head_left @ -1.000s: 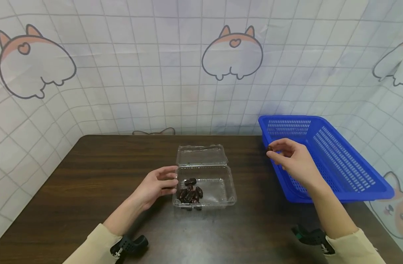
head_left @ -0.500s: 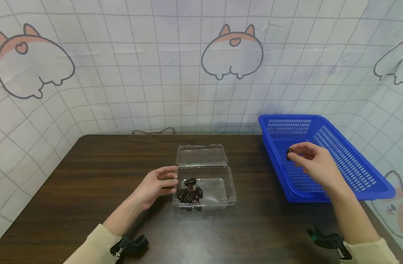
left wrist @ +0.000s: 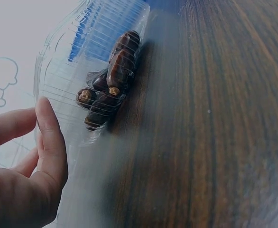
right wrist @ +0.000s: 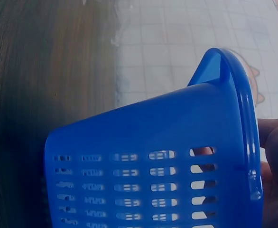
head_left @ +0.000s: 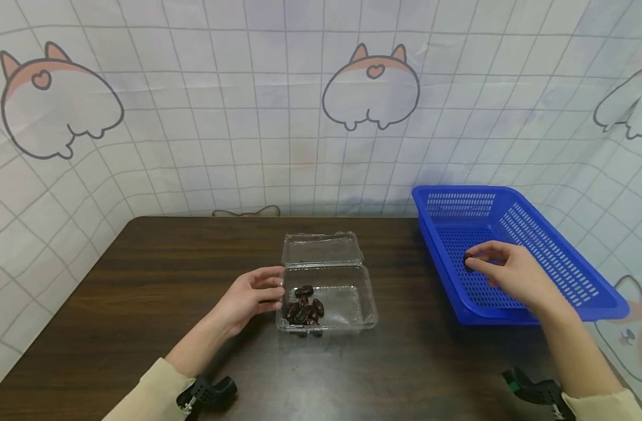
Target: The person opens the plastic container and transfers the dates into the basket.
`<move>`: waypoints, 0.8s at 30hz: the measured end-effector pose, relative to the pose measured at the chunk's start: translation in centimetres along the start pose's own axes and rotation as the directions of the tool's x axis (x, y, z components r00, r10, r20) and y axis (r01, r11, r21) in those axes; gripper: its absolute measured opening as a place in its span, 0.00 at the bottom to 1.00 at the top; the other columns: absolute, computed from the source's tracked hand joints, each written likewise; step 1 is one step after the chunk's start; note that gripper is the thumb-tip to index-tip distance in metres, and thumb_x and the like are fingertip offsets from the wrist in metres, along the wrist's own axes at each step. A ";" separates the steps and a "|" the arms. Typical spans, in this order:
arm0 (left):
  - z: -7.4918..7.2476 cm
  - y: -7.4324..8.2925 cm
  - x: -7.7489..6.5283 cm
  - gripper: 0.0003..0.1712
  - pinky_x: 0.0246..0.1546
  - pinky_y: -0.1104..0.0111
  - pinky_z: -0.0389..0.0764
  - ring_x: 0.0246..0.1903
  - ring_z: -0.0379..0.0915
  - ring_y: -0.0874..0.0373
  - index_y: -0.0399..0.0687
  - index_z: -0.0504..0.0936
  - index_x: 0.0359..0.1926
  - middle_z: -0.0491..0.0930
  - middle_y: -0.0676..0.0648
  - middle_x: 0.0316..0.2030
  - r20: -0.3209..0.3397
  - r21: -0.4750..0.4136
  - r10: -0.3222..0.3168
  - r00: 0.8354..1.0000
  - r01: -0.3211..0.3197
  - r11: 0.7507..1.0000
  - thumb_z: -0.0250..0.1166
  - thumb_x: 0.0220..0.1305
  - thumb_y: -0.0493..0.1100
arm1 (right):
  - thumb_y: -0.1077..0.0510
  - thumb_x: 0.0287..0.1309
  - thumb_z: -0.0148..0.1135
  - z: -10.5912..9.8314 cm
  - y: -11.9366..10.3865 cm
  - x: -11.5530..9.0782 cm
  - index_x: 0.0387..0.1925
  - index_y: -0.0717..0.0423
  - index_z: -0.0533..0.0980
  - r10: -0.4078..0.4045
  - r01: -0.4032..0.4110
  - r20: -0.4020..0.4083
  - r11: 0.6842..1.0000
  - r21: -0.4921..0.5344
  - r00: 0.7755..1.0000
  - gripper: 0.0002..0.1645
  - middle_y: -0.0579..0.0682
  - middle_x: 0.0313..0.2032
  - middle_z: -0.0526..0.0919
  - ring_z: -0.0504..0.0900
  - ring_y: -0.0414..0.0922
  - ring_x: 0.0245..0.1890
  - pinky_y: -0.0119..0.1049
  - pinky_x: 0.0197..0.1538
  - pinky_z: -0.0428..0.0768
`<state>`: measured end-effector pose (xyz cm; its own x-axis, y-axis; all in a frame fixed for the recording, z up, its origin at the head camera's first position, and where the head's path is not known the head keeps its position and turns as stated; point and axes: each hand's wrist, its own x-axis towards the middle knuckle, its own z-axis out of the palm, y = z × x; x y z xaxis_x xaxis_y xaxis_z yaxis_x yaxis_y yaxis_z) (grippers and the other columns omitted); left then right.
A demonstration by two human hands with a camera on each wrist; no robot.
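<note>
A clear plastic clamshell box (head_left: pixel 370 307) stands on the table with its lid tipped back. Several dark brown dates (head_left: pixel 303 314) lie heaped in its left half. At the box's left side, my left hand (head_left: pixel 247 301) touches the wall with relaxed fingers; the left wrist view shows the dates (left wrist: pixel 122 66) through the plastic beyond those fingers. Over the inside of the blue basket (head_left: pixel 448 286), my right hand (head_left: pixel 513 273) pinches one date (head_left: pixel 468 262) between thumb and fingers. In the right wrist view the basket wall (right wrist: pixel 143 123) covers most of that hand, and the date is hidden.
The basket has slotted walls and a raised rim, and sits at the right end of the dark wooden table (head_left: pixel 158 275). A white gridded cloth (head_left: pixel 300 158) with cartoon corgi drawings hangs behind and along both sides.
My right hand has moved right and a little down with its date, from the basket's left rim to over its inside. The left hand and box have stayed put.
</note>
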<state>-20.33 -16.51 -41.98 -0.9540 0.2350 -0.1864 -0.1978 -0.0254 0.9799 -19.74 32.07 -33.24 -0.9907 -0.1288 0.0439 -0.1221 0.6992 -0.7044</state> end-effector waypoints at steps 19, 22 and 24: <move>0.1 0.0 -0.1 0.31 0.45 0.62 0.86 0.40 0.77 0.54 0.37 0.68 0.73 0.72 0.36 0.54 0.006 0.008 0.007 1.000 -0.007 1.000 0.64 0.72 0.31 | 0.42 0.73 0.60 -0.2 -0.5 -0.1 0.58 0.61 0.77 -0.033 0.033 0.021 0.999 -0.008 0.999 0.28 0.63 0.45 0.81 0.69 0.46 0.16 0.39 0.18 0.73; 0.1 0.2 -0.1 0.32 0.45 0.63 0.86 0.40 0.78 0.55 0.36 0.67 0.73 0.72 0.37 0.54 0.014 0.011 0.009 1.000 -0.010 1.000 0.64 0.72 0.32 | 0.43 0.73 0.61 0.2 -1.4 0.2 0.57 0.60 0.78 -0.066 0.066 0.017 0.998 0.023 0.998 0.26 0.61 0.43 0.82 0.67 0.45 0.15 0.38 0.16 0.71; 0.1 0.3 -0.1 0.32 0.45 0.63 0.86 0.40 0.78 0.55 0.36 0.67 0.73 0.72 0.37 0.53 0.012 0.008 0.005 1.000 -0.005 1.000 0.64 0.71 0.32 | 0.44 0.73 0.61 0.6 -2.1 0.5 0.57 0.59 0.78 -0.086 0.085 0.020 0.995 0.044 0.996 0.25 0.60 0.42 0.83 0.67 0.45 0.14 0.38 0.16 0.71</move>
<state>-20.26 -16.42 -41.67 -0.9522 0.2462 -0.1807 -0.1911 -0.0188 0.9814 -19.93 30.13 -32.14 -0.9751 -0.2025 0.0904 -0.2034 0.6539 -0.7287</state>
